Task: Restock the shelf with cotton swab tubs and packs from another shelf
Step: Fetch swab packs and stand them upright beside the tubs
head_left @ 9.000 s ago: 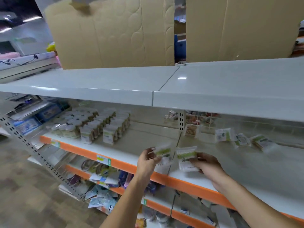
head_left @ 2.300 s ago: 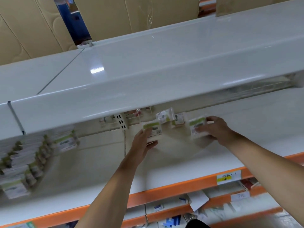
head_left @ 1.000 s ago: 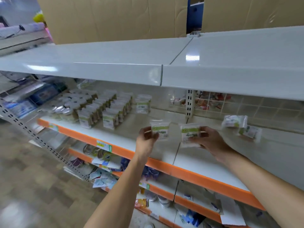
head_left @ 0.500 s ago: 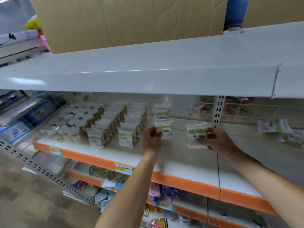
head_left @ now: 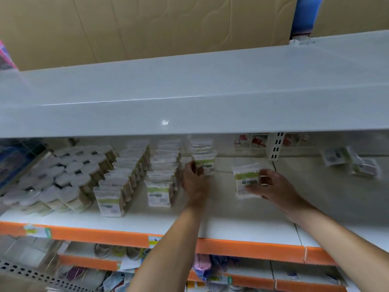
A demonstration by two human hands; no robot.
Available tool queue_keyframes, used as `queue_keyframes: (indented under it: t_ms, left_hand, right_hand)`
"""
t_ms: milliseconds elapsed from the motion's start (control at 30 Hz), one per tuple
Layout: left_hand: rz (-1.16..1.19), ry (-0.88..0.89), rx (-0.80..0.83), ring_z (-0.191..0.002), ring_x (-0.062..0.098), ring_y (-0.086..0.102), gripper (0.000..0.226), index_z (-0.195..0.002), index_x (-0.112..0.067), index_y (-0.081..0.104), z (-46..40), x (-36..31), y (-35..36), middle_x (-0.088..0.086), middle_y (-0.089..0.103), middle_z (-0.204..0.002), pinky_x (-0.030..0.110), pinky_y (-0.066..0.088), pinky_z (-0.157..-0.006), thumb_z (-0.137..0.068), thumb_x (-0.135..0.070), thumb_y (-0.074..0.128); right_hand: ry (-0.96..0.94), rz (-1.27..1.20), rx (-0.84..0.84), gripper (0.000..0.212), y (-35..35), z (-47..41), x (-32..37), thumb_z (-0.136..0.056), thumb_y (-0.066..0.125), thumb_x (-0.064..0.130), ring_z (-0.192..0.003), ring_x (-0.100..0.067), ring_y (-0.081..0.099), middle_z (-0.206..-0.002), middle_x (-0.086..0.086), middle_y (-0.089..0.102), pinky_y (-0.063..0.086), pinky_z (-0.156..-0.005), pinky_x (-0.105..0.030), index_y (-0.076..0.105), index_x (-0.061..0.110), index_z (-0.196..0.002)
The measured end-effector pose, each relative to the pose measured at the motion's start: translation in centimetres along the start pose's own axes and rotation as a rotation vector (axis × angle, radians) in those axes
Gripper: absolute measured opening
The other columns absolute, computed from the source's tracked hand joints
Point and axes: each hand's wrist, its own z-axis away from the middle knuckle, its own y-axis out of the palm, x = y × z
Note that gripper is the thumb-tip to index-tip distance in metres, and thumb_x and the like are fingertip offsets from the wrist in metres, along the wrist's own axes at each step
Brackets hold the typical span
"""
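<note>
Light is even and fairly dim, coming from above; a small glare spot sits on the upper shelf's front edge (head_left: 165,122) at centre frame. Beneath it lies soft shadow. The whole frame is motion-blurred, and straight lines bow near the edges.

Both bare forearms reached forward and up from the lower edge. The left hand (head_left: 194,182) was raised, fingers curled in a pinch. The right hand (head_left: 271,187) lay lower and further right, fingers and thumb curled in a grip.
</note>
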Motion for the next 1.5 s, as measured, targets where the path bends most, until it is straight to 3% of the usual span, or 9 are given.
queue_keyframes:
  t_ms: [167,500,700,833,1000,1100,1300,1500]
  left_hand:
    - [0.017,0.037,-0.052,-0.104,0.021,0.064,0.031,-0.123,-0.013,0.059,-0.5,0.1,0.2,0.006,0.069,-0.112,0.033,0.051,-0.092,-0.092,-0.011,0.059]
    - [0.004,0.036,-0.089,-0.111,0.024,0.063,0.037,-0.130,-0.012,0.059,-0.5,0.0,0.4,0.008,0.068,-0.118,0.040,0.050,-0.097,-0.094,-0.009,0.055]
    - [-0.069,0.026,-0.015,-0.139,0.026,0.041,0.050,-0.146,-0.003,0.041,0.8,-0.6,-0.7,0.015,0.046,-0.148,0.033,0.032,-0.114,-0.097,-0.008,0.050]
    - [-0.143,0.122,-0.021,-0.144,0.027,0.032,0.055,-0.145,0.004,0.038,3.1,-0.9,-1.5,0.019,0.038,-0.152,0.023,0.019,-0.115,-0.091,0.008,0.046]
    - [-0.131,0.178,0.007,-0.126,0.033,0.050,0.059,-0.137,0.001,0.048,5.6,-0.7,-3.0,0.021,0.053,-0.134,0.039,0.041,-0.107,-0.080,0.015,0.044]
    - [-0.199,0.153,0.102,-0.125,0.026,0.050,0.058,-0.138,-0.006,0.045,6.6,-0.6,-3.8,0.013,0.049,-0.135,0.028,0.040,-0.105,-0.082,0.006,0.045]
    - [-0.249,0.177,0.184,-0.125,0.017,0.049,0.044,-0.135,-0.009,0.050,8.2,0.1,-5.4,0.007,0.052,-0.133,0.008,0.028,-0.099,-0.092,-0.002,0.046]
    - [-0.171,0.121,0.258,-0.121,0.015,0.056,0.040,-0.127,-0.011,0.058,8.0,-0.2,-6.3,0.004,0.060,-0.129,0.022,0.042,-0.103,-0.091,-0.001,0.045]
  right_hand:
    - [-0.015,0.015,0.013,0.040,0.3,0.2,0.4,-0.072,0.086,0.020,-0.089,-0.014,0.074,-0.097,0.003,0.077,0.054,-0.071,-0.027,0.067,0.018,-0.107]
    - [-0.027,0.095,0.036,0.038,0.8,-0.8,0.3,-0.077,0.083,0.018,-0.092,-0.013,0.074,-0.101,0.001,0.076,0.059,-0.077,-0.028,0.064,0.017,-0.109]
    - [-0.046,0.117,-0.055,0.041,2.3,-2.2,0.5,-0.073,0.087,0.019,-0.079,-0.006,0.073,-0.095,0.001,0.075,0.054,-0.061,-0.017,0.064,0.015,-0.106]
    - [-0.045,0.099,-0.100,0.043,3.9,-3.2,0.3,-0.068,0.090,0.018,-0.069,-0.002,0.071,-0.089,0.002,0.074,0.051,-0.056,-0.013,0.064,0.019,-0.102]
    - [-0.070,0.157,-0.155,0.038,6.4,-4.9,0.3,-0.066,0.092,0.018,-0.074,-0.006,0.066,-0.083,0.010,0.070,0.047,-0.061,-0.015,0.064,0.026,-0.091]
    - [-0.074,0.202,-0.184,0.039,8.2,-6.1,0.2,-0.066,0.092,0.016,-0.069,-0.006,0.064,-0.081,0.005,0.069,0.046,-0.058,-0.014,0.066,0.017,-0.095]
    - [-0.028,0.210,-0.223,0.046,11.3,-7.7,0.2,-0.067,0.092,0.020,-0.085,-0.019,0.068,-0.094,-0.001,0.072,0.054,-0.078,-0.031,0.066,0.015,-0.105]
    - [0.003,0.170,-0.236,0.046,12.8,-8.4,0.3,-0.067,0.090,0.017,-0.089,-0.020,0.066,-0.097,-0.001,0.071,0.053,-0.080,-0.030,0.063,0.018,-0.105]
